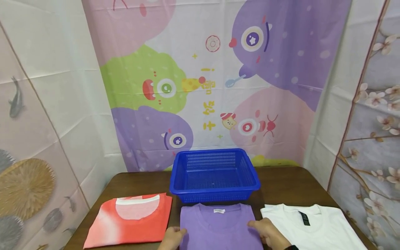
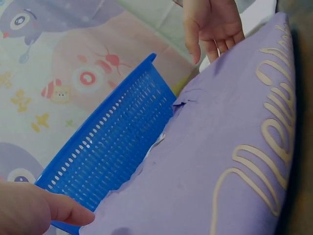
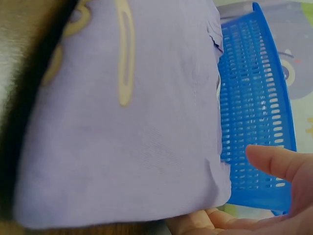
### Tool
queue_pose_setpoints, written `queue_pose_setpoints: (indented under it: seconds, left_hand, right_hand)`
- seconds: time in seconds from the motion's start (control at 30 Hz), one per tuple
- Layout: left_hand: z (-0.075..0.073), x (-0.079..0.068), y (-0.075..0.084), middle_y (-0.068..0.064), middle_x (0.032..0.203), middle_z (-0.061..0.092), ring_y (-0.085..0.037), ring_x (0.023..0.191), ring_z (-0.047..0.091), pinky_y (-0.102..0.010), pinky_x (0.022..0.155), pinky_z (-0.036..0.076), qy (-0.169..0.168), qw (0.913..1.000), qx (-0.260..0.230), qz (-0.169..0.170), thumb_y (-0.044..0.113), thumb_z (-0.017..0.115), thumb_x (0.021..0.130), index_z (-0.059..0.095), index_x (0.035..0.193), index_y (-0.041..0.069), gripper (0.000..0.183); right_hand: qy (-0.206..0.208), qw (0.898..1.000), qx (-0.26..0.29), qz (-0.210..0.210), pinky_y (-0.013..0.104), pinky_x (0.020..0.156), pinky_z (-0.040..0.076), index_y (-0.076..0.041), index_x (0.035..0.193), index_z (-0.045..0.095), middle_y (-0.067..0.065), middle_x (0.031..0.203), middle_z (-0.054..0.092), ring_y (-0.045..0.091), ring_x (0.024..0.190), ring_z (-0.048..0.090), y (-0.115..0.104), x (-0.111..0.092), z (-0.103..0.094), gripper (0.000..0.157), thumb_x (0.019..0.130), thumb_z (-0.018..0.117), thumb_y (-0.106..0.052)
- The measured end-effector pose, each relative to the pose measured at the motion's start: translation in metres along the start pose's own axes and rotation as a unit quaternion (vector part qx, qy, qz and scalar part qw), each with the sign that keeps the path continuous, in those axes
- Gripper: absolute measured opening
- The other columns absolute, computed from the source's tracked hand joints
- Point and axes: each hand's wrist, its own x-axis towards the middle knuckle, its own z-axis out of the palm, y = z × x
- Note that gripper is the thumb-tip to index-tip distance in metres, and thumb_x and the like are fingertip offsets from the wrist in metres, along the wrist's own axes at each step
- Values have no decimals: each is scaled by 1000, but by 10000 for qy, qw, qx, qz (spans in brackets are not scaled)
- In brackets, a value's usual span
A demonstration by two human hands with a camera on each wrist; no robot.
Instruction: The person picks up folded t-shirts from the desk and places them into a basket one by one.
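A folded purple T-shirt [image 1: 220, 227] lies at the front middle of the table, neckline toward the basket. Cream lettering [image 2: 274, 132] runs along its near side in the left wrist view. My left hand [image 1: 173, 238] is at the shirt's left edge, its straight thumb [image 2: 68, 209] right at the cloth and its other fingers hidden. At the opposite edge is my right hand [image 1: 268, 232]. Its fingers [image 3: 193, 223] reach beneath the shirt's side, while its thumb [image 3: 269, 159] stands raised, apart from the cloth. Just behind the shirt stands a blue plastic basket [image 1: 215, 191] with nothing in it.
On the left of the brown table [image 1: 140, 180] lies a folded red and white T-shirt [image 1: 137, 229]. A folded white T-shirt [image 1: 331, 225] lies on the right, close to my right hand. A cartoon-printed curtain [image 1: 206, 139] hangs behind the table.
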Motion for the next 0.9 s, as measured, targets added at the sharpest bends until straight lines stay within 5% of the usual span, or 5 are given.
queue_pose_setpoints:
  seconds: [0.13, 0.3, 0.6, 0.9]
  left_hand:
    - [-1, 6, 4, -36, 101, 64, -34, 88, 63, -47, 75, 55, 45, 9996, -276, -92, 14, 53, 87, 59, 105, -24, 42]
    - [2, 15, 5, -40, 115, 57, -48, 105, 59, -57, 85, 52, -74, 9964, -716, -458, 16, 51, 89, 54, 113, -25, 47]
    - [5, 23, 3, -44, 123, 50, -57, 115, 50, -65, 91, 46, 57, 9920, -1088, -634, 14, 50, 88, 51, 114, -27, 48]
    - [14, 32, 5, -42, 112, 53, -47, 102, 56, -58, 89, 48, 402, 9894, -1229, -668, 11, 52, 82, 54, 106, -27, 45]
  right_hand:
    - [-174, 9993, 313, 48, 48, 79, 57, 27, 124, 29, 44, 114, 48, 29, 84, 61, -2, 9, 0, 66, 83, 59, -15]
    - [-346, 9971, 656, 152, 48, 82, 56, 25, 131, 19, 47, 117, 48, 32, 87, 62, -3, 19, -1, 72, 85, 57, -14]
    - [-481, 9960, 745, 60, 54, 95, 48, 25, 127, 30, 40, 123, 42, 34, 100, 54, -4, 22, 4, 63, 85, 56, -14]
    - [-258, 9975, 661, -34, 57, 102, 43, 30, 133, 18, 48, 135, 31, 44, 114, 48, -1, 29, 7, 76, 85, 57, -14]
